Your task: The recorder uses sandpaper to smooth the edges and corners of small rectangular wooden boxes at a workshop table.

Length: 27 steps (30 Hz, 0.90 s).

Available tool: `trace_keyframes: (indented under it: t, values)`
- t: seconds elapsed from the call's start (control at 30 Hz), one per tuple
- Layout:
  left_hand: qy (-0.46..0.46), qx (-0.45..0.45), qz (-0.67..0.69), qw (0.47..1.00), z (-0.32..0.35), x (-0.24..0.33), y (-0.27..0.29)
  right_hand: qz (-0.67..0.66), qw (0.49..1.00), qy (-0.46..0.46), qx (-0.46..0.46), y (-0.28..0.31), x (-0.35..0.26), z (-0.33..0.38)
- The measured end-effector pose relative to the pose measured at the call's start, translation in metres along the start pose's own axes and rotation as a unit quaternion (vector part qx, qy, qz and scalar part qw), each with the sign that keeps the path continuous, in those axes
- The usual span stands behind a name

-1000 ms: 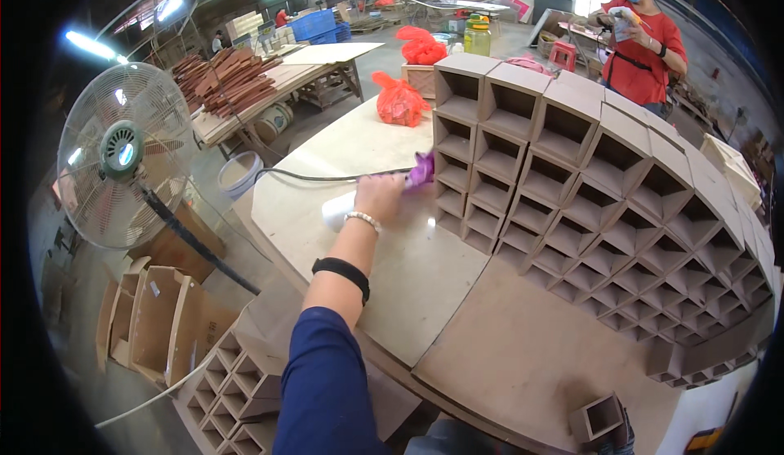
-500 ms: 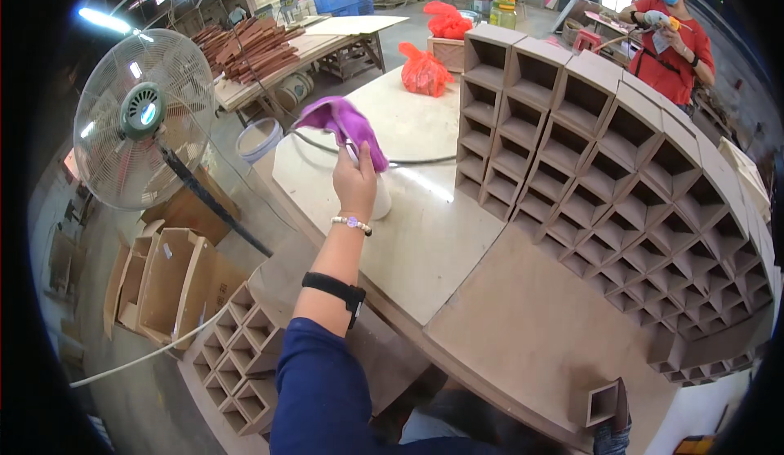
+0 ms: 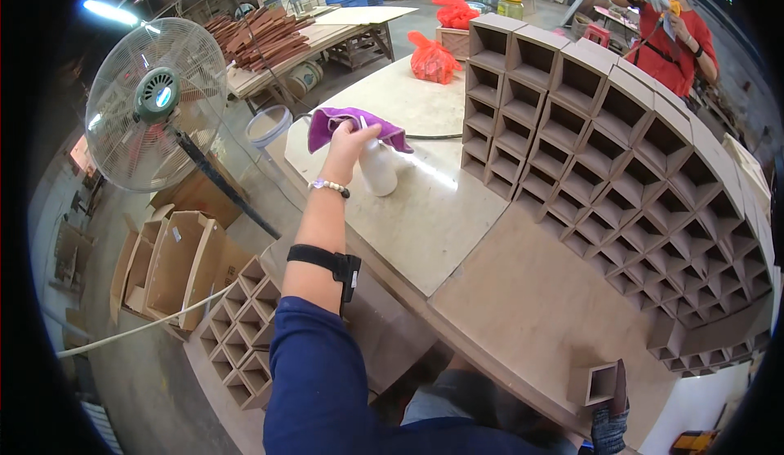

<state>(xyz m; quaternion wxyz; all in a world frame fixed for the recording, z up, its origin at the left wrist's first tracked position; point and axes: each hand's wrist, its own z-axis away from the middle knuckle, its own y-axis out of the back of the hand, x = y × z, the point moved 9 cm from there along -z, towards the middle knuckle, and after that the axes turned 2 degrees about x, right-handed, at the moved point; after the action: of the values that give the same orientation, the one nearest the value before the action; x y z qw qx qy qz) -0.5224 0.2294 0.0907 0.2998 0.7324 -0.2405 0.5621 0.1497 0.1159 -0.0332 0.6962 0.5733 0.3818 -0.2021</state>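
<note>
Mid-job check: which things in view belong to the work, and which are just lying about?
Apparently in the work:
purple cloth in the left hand
white bottle beside it
open box at the gloved right hand
stacked boxes

Apparently just around:
red bags
standing fan
cardboard cartons

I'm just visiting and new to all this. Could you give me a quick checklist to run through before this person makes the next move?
1. Purple cloth gripped: ok, it is bunched in the left hand.
2. White bottle free of the left hand: cannot tell, since the hand and cloth hide its top.
3. Both hands gloved: not ok, the right hand wears a dark glove but the left is bare.
4. Small open box firmly held: cannot tell, the right hand is at it, but the grip is unclear.
5. Box stack clear of the left hand: ok, a gap shows.
</note>
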Motion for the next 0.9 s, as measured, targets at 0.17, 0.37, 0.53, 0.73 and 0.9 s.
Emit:
trace_keyframes:
  t: [0.17, 0.37, 0.53, 0.73, 0.9]
  values:
    - [0.055, 0.065, 0.239, 0.967, -0.02, 0.011, 0.027, -0.098, 0.995, 0.019, 0.013, -0.002, -0.032, -0.016]
    - [-0.056, 0.063, 0.208, 0.974, -0.023, 0.081, 0.05, -0.085, 0.996, 0.014, 0.011, -0.002, -0.034, -0.021]
    - [-0.019, -0.028, 0.457, 0.889, 0.012, 0.081, 0.011, -0.077, 0.997, 0.017, 0.013, -0.002, -0.033, -0.028]
    - [0.11, 0.014, 0.438, 0.892, 0.06, 0.005, 0.006, -0.076, 0.996, 0.041, 0.005, -0.002, -0.037, -0.036]
    - [0.168, 0.065, 0.363, 0.914, 0.084, -0.027, 0.001, -0.081, 0.996, 0.044, 0.007, 0.002, -0.035, -0.033]
